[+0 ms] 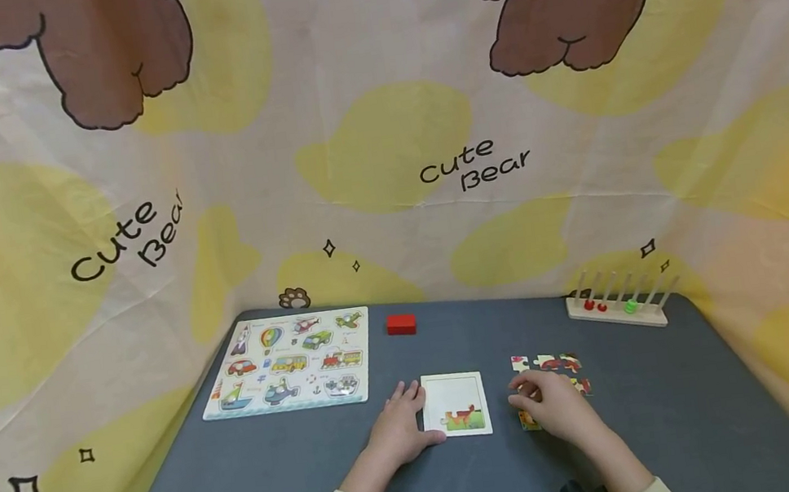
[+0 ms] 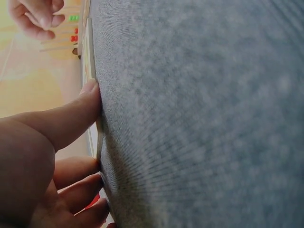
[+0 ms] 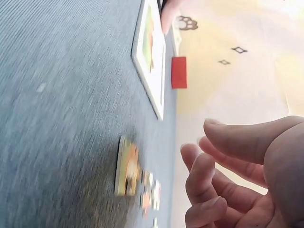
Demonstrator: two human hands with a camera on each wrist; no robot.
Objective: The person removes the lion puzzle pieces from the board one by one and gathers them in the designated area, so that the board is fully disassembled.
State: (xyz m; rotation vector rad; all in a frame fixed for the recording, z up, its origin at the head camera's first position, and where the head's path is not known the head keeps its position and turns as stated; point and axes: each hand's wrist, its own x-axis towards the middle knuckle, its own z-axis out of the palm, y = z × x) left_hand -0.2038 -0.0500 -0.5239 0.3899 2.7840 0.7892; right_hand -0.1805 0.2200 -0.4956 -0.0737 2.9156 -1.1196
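A small white puzzle tray [image 1: 451,393] lies flat on the table, with a joined patch of picture pieces [image 1: 464,418] in its lower right part. My left hand [image 1: 397,430] rests along the tray's left side, its thumb at the lower left corner and its fingers spread on the edge. Over the loose jigsaw pieces [image 1: 570,361] to the right hovers my right hand [image 1: 558,405], fingers loosely bent. In the right wrist view nothing shows between its thumb and fingers. One jigsaw piece [image 3: 127,168] lies nearest on the table there; my right hand partly hides the others in the head view.
A vehicle picture board [image 1: 291,363] lies at the back left of the grey table [image 1: 261,484]. A red block [image 1: 401,325] sits behind the tray. At the back right stands a pegged wooden rack [image 1: 617,312] with red and green beads. A printed cloth hangs behind.
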